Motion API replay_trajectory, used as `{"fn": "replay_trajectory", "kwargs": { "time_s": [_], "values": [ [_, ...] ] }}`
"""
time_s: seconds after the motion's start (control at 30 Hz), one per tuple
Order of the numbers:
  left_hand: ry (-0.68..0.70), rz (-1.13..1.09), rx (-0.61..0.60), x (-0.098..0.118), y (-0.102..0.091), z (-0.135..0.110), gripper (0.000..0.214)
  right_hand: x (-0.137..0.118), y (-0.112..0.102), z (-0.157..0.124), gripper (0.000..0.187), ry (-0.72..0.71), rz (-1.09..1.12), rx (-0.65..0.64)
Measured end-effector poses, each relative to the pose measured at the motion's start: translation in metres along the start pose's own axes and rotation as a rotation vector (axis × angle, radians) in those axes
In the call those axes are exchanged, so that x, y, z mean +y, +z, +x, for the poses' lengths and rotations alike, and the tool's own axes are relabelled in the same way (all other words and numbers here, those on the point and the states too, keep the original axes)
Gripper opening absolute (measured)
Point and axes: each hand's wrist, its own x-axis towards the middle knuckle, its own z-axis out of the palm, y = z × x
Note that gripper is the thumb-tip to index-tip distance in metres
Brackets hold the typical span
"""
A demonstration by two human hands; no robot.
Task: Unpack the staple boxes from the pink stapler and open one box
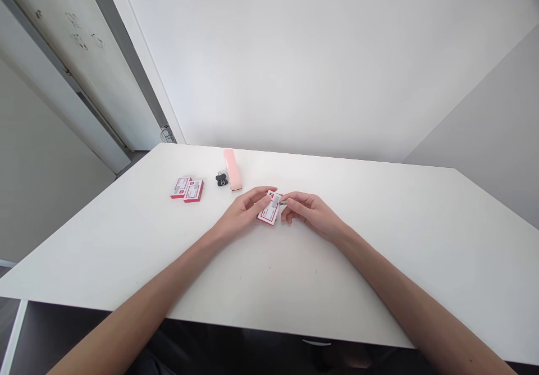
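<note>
Our left fingers hold the box, likely light, stiff, best gripped by its sides; right fingers pinch a grey piece.

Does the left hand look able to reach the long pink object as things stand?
Probably yes: the long pink object lies just beyond the left hand with nothing between them, though that hand is holding the red-and-white box.

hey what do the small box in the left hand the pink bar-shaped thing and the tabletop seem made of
Small box: probably thin printed card, smooth-looking, from its flat face and straight edges.
Pink bar-shaped thing: plastic or painted metal, going by its smooth, even colour; can't tell which.
Tabletop: likely white laminate, from its uniform surface and soft sheen.
</note>
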Motion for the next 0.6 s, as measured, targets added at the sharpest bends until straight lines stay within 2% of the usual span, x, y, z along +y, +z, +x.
{"fn": "replay_trajectory", "kwargs": {
  "time_s": [0.17,0.3,0.43,0.6],
  "values": [
    [-0.046,-0.148,0.036,-0.0068,-0.0025,0.0032,0.055,0.0006,-0.0009,0.0004,0.035,0.011,-0.018,0.063],
    [-0.083,-0.263,0.132,-0.0067,-0.0022,0.0038,0.053,-0.0011,-0.0013,0.0005,0.035,-0.007,-0.038,0.076],
    [-0.101,-0.278,0.245,-0.0053,-0.0021,0.0045,0.049,-0.0015,-0.0008,0.0004,0.034,-0.007,-0.037,0.074],
    [-0.096,-0.289,0.301,-0.0055,-0.0023,0.0060,0.047,-0.0005,-0.0011,0.0003,0.034,-0.013,-0.039,0.071]
  ]
}}
